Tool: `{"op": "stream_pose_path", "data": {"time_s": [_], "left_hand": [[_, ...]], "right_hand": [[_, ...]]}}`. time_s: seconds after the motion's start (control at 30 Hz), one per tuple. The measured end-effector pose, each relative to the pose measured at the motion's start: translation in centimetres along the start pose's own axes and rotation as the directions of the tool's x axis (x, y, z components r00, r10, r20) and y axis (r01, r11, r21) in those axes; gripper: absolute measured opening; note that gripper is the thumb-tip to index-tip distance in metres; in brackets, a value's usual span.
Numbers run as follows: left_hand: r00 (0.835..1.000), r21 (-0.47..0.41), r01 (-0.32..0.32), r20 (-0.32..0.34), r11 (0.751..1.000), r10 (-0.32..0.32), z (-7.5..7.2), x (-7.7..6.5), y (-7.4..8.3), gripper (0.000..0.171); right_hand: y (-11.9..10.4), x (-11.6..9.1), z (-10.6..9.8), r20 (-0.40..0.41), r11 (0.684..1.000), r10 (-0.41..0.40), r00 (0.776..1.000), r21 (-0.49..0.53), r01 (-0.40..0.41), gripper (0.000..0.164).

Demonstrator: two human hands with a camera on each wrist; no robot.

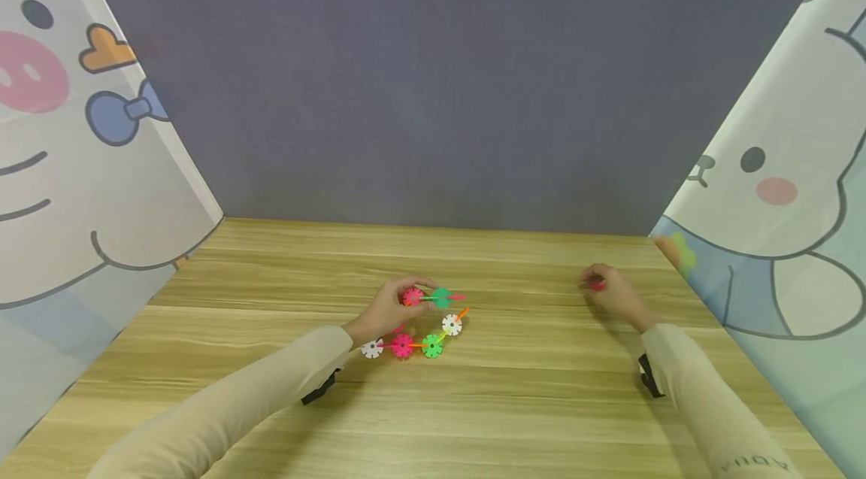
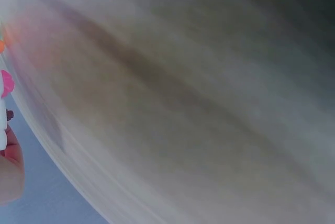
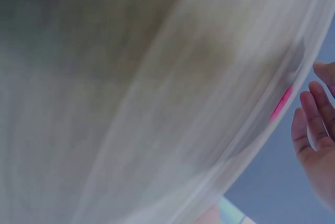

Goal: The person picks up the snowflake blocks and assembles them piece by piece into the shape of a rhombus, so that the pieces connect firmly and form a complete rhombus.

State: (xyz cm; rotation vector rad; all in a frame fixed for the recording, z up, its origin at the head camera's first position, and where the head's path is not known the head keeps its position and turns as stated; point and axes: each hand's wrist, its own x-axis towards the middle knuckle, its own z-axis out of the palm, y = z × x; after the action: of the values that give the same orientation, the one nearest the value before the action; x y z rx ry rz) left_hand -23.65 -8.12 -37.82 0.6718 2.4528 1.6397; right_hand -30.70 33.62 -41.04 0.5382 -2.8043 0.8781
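Note:
Several slotted plastic discs, joined edge to edge in a curved chain, are near the table's middle in the head view. My left hand [image 1: 387,311] pinches the chain at a pink disc [image 1: 413,296], beside a teal disc [image 1: 441,297]. Along the lower side run a white disc [image 1: 372,348], a pink one, a green disc [image 1: 432,346] and another white disc [image 1: 452,324]. Farther right, my right hand [image 1: 612,292] is over a single pink disc [image 3: 281,103]. In the right wrist view its fingers look loosely bent, apart from that disc. The left wrist view shows only part of the left hand.
The wooden table [image 1: 528,374] meets a dark grey panel [image 1: 433,88] at its back edge. Side panels with cartoon animals stand at left [image 1: 81,186] and right [image 1: 764,231]. Black wrist straps [image 1: 649,376] show at both sleeves.

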Motion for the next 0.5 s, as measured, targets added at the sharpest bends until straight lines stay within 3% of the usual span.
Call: {"op": "stream_pose_path", "data": {"time_s": [0.5], "left_hand": [[1.0,-0.01,0.002,0.001,1.0,-0.002,-0.1,-0.1,0.0,0.032]], "right_hand": [[1.6,0.0,-1.0,0.015,0.996,0.032,0.999,-0.087,-0.03,0.014]]}}
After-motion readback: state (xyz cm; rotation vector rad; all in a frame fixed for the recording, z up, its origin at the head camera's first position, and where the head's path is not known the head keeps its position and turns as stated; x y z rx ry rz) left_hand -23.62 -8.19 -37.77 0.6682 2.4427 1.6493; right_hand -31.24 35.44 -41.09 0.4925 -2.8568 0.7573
